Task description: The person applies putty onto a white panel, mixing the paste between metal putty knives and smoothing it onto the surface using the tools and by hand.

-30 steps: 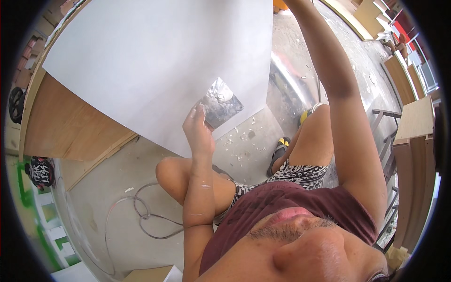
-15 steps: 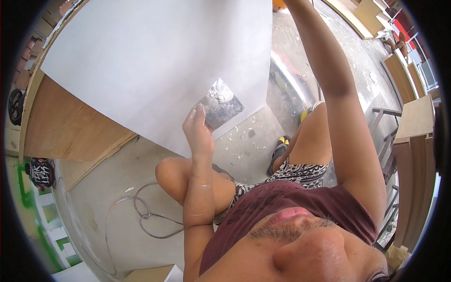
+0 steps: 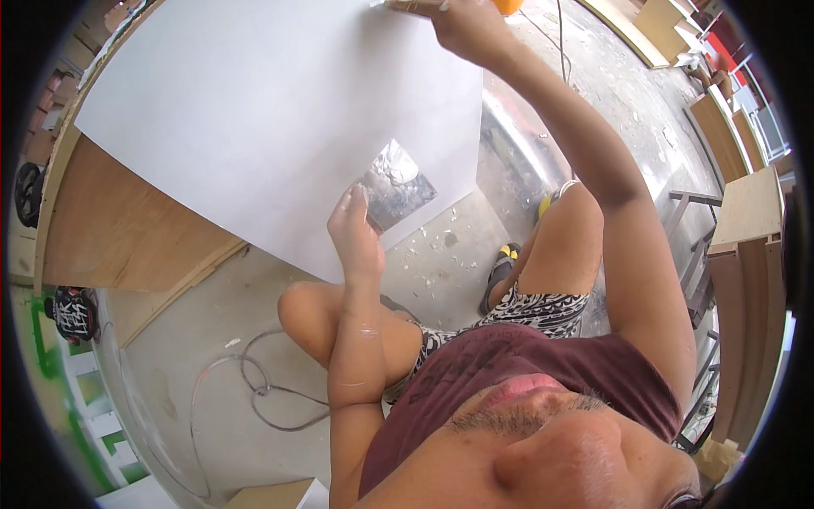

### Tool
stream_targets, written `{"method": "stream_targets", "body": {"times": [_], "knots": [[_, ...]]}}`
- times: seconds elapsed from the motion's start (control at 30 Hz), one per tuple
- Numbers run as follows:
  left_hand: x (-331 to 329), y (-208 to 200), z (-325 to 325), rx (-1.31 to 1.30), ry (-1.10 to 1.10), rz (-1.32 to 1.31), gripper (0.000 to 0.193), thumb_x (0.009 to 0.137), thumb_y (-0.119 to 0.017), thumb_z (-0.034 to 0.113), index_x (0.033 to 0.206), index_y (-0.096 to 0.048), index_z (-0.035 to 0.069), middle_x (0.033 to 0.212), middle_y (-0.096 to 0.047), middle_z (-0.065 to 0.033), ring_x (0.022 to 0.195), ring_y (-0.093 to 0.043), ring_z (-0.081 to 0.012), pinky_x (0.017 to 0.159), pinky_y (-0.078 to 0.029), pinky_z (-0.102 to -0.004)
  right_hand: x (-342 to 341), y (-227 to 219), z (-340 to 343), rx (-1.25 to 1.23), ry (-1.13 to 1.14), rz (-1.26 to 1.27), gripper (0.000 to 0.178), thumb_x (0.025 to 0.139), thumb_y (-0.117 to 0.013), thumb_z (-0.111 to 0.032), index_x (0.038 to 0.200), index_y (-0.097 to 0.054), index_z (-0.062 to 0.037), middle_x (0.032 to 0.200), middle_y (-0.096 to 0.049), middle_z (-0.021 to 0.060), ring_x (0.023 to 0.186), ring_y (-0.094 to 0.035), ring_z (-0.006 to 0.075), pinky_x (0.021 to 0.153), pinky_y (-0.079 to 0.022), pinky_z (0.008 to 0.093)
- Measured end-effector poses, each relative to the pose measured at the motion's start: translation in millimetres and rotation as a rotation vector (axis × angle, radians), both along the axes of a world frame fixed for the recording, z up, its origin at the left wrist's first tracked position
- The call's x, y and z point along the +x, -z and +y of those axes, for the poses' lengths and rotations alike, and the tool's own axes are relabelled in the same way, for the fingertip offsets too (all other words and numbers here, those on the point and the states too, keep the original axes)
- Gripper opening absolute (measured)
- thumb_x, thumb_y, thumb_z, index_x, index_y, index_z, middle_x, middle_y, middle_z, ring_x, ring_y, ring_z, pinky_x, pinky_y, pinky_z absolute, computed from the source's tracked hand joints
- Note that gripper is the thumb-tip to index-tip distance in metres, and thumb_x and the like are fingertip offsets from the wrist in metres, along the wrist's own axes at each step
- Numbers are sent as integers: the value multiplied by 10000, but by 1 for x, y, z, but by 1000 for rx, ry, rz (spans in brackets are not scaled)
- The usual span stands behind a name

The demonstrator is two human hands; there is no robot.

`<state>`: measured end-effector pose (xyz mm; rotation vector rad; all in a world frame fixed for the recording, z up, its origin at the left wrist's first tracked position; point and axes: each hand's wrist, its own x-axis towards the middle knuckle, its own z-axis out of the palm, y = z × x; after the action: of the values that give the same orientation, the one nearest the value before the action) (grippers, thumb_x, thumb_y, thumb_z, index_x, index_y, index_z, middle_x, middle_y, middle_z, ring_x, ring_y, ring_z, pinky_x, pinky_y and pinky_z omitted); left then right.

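Observation:
My left hand (image 3: 356,229) grips a square, thin metal plate (image 3: 409,201) by its left corner, thumb on top. White paste (image 3: 397,165) is heaped on the plate's far part, and grey smears cover the rest. Below the plate spreads a large white panel (image 3: 254,110). My right hand (image 3: 475,30) reaches to the panel's far right part at the upper edge of view. Its fingers are closed and point left, with a small pale tip at their end; what they hold is mostly cut off.
A wooden board (image 3: 127,212) supports the panel's left side. An orange object (image 3: 509,5) lies beyond my right hand. A looped hose (image 3: 254,365) rests on the floor at my left. Scraps litter the concrete floor (image 3: 441,263). Wooden furniture parts (image 3: 750,216) stand at the right.
My right hand has come into view from beyond the upper edge, swinging left over the panel. The left hand and plate have stayed nearly still.

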<state>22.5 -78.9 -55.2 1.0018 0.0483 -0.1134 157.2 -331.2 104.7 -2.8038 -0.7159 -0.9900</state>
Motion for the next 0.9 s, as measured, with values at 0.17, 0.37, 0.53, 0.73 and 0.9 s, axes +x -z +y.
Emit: {"method": "stream_targets", "body": {"times": [0.17, 0.37, 0.53, 0.73, 0.9], "knots": [[-2, 1, 3, -18, -8, 9, 336, 1027, -517, 180, 1176, -607, -108, 1114, -641, -116, 1026, -598, -171, 929, -462, -319, -3, -80, -3, 712, 185, -57, 416, 940, -448, -8, 1275, -669, -121, 1159, -686, 231, 1001, -693, 365, 871, -535, 397], [0, -3, -1, -26, -9, 1, 347, 1026, -515, 175, 1196, -593, -118, 1131, -639, -131, 1037, -605, -187, 937, -465, -331, 63, -93, -55, 575, 184, -270, 460, 875, -466, 14, 1271, -665, -112, 1087, -676, 288, 1053, -657, 403, 906, -503, 436], [0, -3, -5, -42, 3, -5, 349, 1026, -513, 167, 1209, -580, -123, 1138, -634, -140, 1042, -608, -197, 943, -471, -342, 77, -86, -60, 574, 232, -349, 486, 860, -457, 14, 1278, -660, -129, 1063, -675, 290, 1035, -658, 420, 928, -502, 469], [0, -1, -4, -53, 1, 31, 331, 1028, -507, 154, 1204, -579, -117, 1137, -632, -137, 1035, -608, -195, 933, -476, -335, 55, -54, -14, 423, 181, -379, 557, 844, -430, 37, 1334, -616, -150, 1008, -682, 284, 937, -679, 440, 870, -522, 528], [2, 4, -1, -40, 3, 16, 337, 1027, -509, 161, 1208, -578, -115, 1132, -630, -132, 1033, -609, -194, 926, -480, -334, 36, -78, -21, 574, 137, -324, 425, 906, -466, 4, 1281, -650, -75, 1046, -679, 303, 1007, -678, 411, 902, -526, 450]]}}
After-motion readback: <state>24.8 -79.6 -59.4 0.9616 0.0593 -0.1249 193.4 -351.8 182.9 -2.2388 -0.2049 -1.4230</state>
